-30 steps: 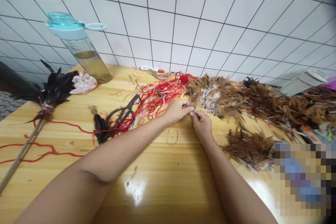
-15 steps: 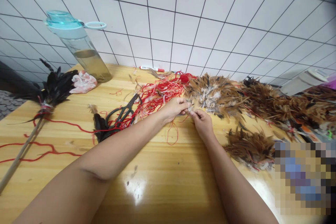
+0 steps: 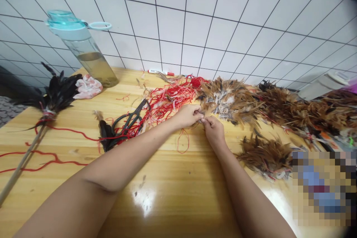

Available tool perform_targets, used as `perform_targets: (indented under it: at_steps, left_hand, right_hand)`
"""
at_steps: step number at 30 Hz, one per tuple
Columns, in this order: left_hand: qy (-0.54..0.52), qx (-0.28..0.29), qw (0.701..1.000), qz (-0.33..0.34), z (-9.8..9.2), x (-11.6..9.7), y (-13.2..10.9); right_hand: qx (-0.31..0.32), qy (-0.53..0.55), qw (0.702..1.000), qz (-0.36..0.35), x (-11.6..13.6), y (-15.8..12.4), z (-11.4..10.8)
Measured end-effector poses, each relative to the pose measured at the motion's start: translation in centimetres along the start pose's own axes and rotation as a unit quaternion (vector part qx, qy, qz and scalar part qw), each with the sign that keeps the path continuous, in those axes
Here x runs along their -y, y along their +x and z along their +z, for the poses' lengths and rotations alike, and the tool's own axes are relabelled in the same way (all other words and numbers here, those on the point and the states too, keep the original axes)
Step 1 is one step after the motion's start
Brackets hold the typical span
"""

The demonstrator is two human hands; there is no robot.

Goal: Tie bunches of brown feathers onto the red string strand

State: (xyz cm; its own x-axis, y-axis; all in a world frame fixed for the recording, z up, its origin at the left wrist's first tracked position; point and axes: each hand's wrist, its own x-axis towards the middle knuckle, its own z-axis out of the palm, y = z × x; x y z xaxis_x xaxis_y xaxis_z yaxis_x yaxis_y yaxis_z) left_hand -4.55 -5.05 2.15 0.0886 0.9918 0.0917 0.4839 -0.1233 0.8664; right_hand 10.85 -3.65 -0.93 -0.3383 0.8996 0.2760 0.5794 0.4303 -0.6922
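The left hand (image 3: 188, 116) and the right hand (image 3: 214, 131) are brought together above the bench (image 3: 156, 208). The fingers (image 3: 195, 113) of both hands are pressed into a pinch, with the tips meeting on a fine pale strand (image 3: 202, 118), too small for its material to be told. The strand is held just beside a mass of brown feathers (image 3: 228, 98) lying on the bench. A tangle of red thread (image 3: 170, 102) is spread just beyond the left hand, and a loose red loop (image 3: 182, 142) lies below the hands. Black-handled scissors (image 3: 128, 123) are laid among the threads, beside a small bunch of black feathers (image 3: 106, 134). Further brown feather bunches (image 3: 264, 158) are heaped to the right. A black feather duster (image 3: 57, 93) on a thin cane (image 3: 21, 167) is laid at the left. A water bottle (image 3: 92, 59), a pink cloth (image 3: 87, 86) and a red-capped marker (image 3: 161, 72) are placed along the tiled wall (image 3: 195, 26).
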Motion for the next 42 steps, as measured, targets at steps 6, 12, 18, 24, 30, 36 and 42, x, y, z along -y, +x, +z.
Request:
perform_targets:
  at_steps: [6,12,18,24,30,36,42]
  left_hand:
    - [-0.031,0.041,0.999,-0.012,0.0,0.2,0.0]
    - [0.061,-0.006,0.998,0.023,0.3,-0.4,-0.3]
    - [-0.099,-0.029,0.993,-0.055,0.7,-0.2,0.1]
    - [-0.338,-0.064,0.931,-0.123,-0.3,0.0,0.5]
    - [-0.389,0.0,0.91,-0.144,-0.2,0.6,0.5]
    - [-0.374,0.006,0.917,-0.14,-0.2,0.7,0.5]
    - [-0.365,-0.004,0.922,-0.128,-0.8,0.3,0.4]
  right_hand:
    - [-0.005,-0.023,1.0,0.01,-0.1,-0.1,0.1]
    - [-0.014,-0.101,0.995,-0.005,-0.2,-0.3,0.3]
    - [-0.031,-0.017,0.999,-0.015,0.1,-0.5,0.3]
    - [-0.029,0.091,0.995,0.037,0.4,-0.3,0.0]
    - [-0.019,0.119,0.992,0.037,0.6,-0.2,0.0]
    - [0.0,0.133,0.991,0.027,1.0,-0.2,-0.2]
    - [-0.02,0.187,0.981,0.047,0.9,0.0,-0.5]
